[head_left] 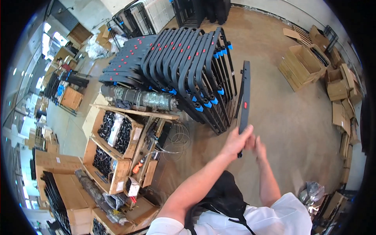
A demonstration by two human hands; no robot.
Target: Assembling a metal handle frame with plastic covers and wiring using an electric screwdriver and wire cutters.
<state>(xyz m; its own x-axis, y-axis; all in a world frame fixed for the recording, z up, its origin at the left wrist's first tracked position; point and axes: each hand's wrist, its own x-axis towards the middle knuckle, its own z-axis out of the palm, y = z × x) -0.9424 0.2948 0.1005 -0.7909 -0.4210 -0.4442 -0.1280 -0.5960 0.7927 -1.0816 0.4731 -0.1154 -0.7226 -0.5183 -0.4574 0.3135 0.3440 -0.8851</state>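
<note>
My left hand (pixel 237 141) is closed round the lower end of a dark grey frame (pixel 245 92) with a small red mark. The frame stands upright before me and is seen nearly edge-on. Just right of its lower end is my right hand (pixel 259 149), smeared by motion. I cannot tell whether it touches the frame. To the left stands a close row of similar dark frames (pixel 184 51) with rounded corners, red marks and blue clips.
A wooden workbench at left carries cardboard boxes (pixel 121 166) of small black parts, and an orange-handled tool (pixel 138 166) lies there. A wrapped roll (pixel 141 98) lies behind it. Loose wire (pixel 178 137) coils beside the bench. Open cardboard boxes (pixel 301 66) line the right wall.
</note>
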